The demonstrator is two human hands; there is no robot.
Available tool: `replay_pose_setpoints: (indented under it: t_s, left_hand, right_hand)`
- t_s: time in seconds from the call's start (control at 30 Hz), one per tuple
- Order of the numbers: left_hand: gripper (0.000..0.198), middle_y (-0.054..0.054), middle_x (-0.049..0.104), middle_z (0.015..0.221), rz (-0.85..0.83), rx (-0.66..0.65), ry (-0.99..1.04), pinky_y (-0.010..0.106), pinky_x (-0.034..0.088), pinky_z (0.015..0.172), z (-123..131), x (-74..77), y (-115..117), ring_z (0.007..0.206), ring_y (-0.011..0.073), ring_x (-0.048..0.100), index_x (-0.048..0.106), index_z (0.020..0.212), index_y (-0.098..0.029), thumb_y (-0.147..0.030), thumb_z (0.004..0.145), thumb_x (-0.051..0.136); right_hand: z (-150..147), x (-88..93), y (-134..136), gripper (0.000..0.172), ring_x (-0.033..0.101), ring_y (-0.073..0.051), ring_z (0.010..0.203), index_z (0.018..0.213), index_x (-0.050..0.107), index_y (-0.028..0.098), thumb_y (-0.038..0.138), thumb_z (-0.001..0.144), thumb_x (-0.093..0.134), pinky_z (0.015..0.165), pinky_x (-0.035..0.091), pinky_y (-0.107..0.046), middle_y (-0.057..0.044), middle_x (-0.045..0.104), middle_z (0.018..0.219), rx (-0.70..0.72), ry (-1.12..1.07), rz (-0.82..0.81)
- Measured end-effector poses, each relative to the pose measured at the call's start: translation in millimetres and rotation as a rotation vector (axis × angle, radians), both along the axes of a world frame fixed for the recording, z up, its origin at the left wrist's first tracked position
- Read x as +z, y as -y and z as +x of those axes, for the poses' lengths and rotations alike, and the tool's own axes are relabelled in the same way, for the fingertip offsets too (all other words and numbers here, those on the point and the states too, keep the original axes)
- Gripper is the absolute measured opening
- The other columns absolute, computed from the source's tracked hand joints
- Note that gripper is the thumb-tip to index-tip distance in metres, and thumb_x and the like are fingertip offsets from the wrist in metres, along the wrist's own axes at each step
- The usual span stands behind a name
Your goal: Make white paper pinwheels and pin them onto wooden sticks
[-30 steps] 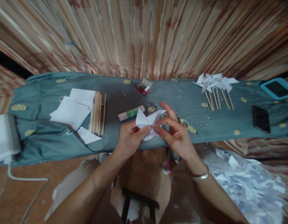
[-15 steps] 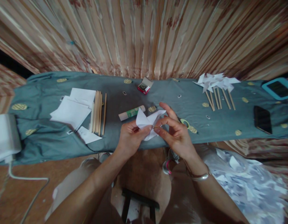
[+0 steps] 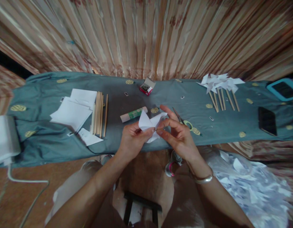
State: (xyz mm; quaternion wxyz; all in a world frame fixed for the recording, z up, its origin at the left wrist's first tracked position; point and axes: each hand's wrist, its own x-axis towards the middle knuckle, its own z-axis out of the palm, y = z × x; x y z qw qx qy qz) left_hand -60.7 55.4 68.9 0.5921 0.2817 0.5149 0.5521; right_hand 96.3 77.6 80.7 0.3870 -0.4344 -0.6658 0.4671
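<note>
A white paper pinwheel (image 3: 148, 122) with folded blades is held up over the near part of the table. My left hand (image 3: 133, 139) grips it from the left, thumb pressed near its centre. From the right, my right hand (image 3: 177, 134) pinches a small brassy pin at that centre, mostly covered by the fingertips; its index and other fingers curl by the blades. Just behind lies a green and white glue stick (image 3: 134, 114). Scissors (image 3: 184, 122) with yellow-green handles lie beyond my right hand, partly covered by it.
White paper squares (image 3: 75, 114) and wooden sticks (image 3: 100, 114) lie left. A small open red box (image 3: 146, 87) sits at the back. Finished pinwheels (image 3: 219, 84), a black phone (image 3: 267, 121) and a blue-framed device (image 3: 284, 89) are right. A plastic bag of paper pieces (image 3: 253, 190) stands below.
My right hand has shifted slightly left, its raised finger lowering a little, so more of the scissors shows. Both hands keep their hold at the pinwheel's centre.
</note>
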Motion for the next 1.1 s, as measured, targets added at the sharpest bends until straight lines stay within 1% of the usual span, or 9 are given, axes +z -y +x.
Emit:
replay_pose_setpoints:
  t_s: [0.23, 0.57, 0.7, 0.8, 0.9, 0.93, 0.97, 1.03, 1.1]
  left_hand:
    - [0.027, 0.001, 0.067, 0.062, 0.013, -0.016, 0.017, 0.025, 0.045, 0.058, 0, -0.4, 0, 0.058, 0.0131, 0.055, 0.073, 0.065, -0.015, -0.033, 0.049, 0.084]
    - [0.033, 0.003, 0.071, 0.07, 0.019, -0.03, 0.082, 0.025, 0.048, 0.062, 1, 1.6, -1, 0.062, 0.0136, 0.059, 0.074, 0.068, -0.014, -0.034, 0.046, 0.088]
    - [0.036, 0.002, 0.069, 0.065, 0.017, -0.033, 0.065, 0.024, 0.046, 0.057, 0, 0.5, -1, 0.057, 0.0118, 0.056, 0.073, 0.067, -0.013, -0.037, 0.045, 0.089]
    - [0.038, 0.001, 0.067, 0.062, 0.014, -0.039, 0.068, 0.022, 0.044, 0.054, -1, 0.8, -1, 0.056, 0.0104, 0.054, 0.073, 0.066, -0.013, -0.039, 0.044, 0.09]
    - [0.04, 0.0, 0.067, 0.061, 0.01, -0.041, 0.072, 0.021, 0.043, 0.053, -1, 0.8, -1, 0.054, 0.0096, 0.053, 0.073, 0.066, -0.013, -0.04, 0.044, 0.091]
    - [0.04, 0.0, 0.067, 0.061, 0.007, -0.044, 0.074, 0.021, 0.043, 0.053, -1, 0.6, -1, 0.054, 0.0095, 0.053, 0.072, 0.066, -0.013, -0.041, 0.044, 0.091]
    - [0.041, 0.0, 0.067, 0.062, 0.004, -0.049, 0.079, 0.021, 0.043, 0.053, -1, 0.3, -2, 0.054, 0.0095, 0.053, 0.072, 0.066, -0.013, -0.041, 0.044, 0.091]
    - [0.041, 0.0, 0.068, 0.063, -0.002, -0.06, 0.097, 0.021, 0.043, 0.053, -1, -0.4, -1, 0.054, 0.0096, 0.053, 0.072, 0.067, -0.013, -0.042, 0.045, 0.091]
    - [0.041, 0.001, 0.068, 0.064, -0.007, -0.072, 0.115, 0.021, 0.043, 0.053, -1, -1.1, -1, 0.055, 0.0097, 0.054, 0.072, 0.069, -0.012, -0.042, 0.046, 0.091]
  right_hand:
    - [-3, -1.7, 0, 0.008, 0.035, -0.023, 0.144, 0.076, 0.066, 0.027, 0.032, 0.08, 0.07, 0.12, 0.024, -0.045, 0.0, 0.054, 0.142, -0.017, -0.041, -0.088]
    - [-3, -6.4, 0, 0.012, 0.039, -0.026, 0.141, 0.076, 0.067, 0.026, 0.037, 0.078, 0.072, 0.119, 0.024, -0.047, -0.001, 0.052, 0.144, -0.049, -0.067, -0.129]
    - [-3, -7.2, 0, 0.014, 0.042, -0.026, 0.139, 0.077, 0.067, 0.025, 0.038, 0.079, 0.071, 0.119, 0.024, -0.045, -0.002, 0.047, 0.149, -0.037, -0.089, -0.155]
    - [-4, -8.5, 0, 0.013, 0.043, -0.025, 0.137, 0.077, 0.066, 0.025, 0.036, 0.077, 0.073, 0.118, 0.024, -0.045, -0.003, 0.049, 0.146, -0.048, -0.121, -0.161]
    - [-6, -12.1, 0, 0.014, 0.043, -0.026, 0.136, 0.078, 0.066, 0.025, 0.034, 0.074, 0.076, 0.117, 0.027, -0.044, -0.004, 0.052, 0.142, -0.093, -0.178, -0.159]
    - [-7, -14.0, 0, 0.018, 0.043, -0.026, 0.136, 0.082, 0.067, 0.025, 0.033, 0.071, 0.079, 0.116, 0.028, -0.044, -0.004, 0.05, 0.143, -0.119, -0.209, -0.16]
    - [-8, -16.1, -1, 0.026, 0.044, -0.026, 0.135, 0.089, 0.067, 0.026, 0.033, 0.068, 0.081, 0.115, 0.03, -0.044, -0.004, 0.049, 0.145, -0.147, -0.247, -0.167]
    - [-10, -20.3, -1, 0.052, 0.048, -0.025, 0.132, 0.108, 0.064, 0.029, 0.03, 0.061, 0.086, 0.112, 0.036, -0.043, -0.004, 0.047, 0.146, -0.198, -0.331, -0.2]
    - [-10, -22.8, -2, 0.075, 0.055, -0.023, 0.121, 0.122, 0.056, 0.033, 0.027, 0.056, 0.089, 0.104, 0.045, -0.041, -0.004, 0.054, 0.138, -0.215, -0.414, -0.251]
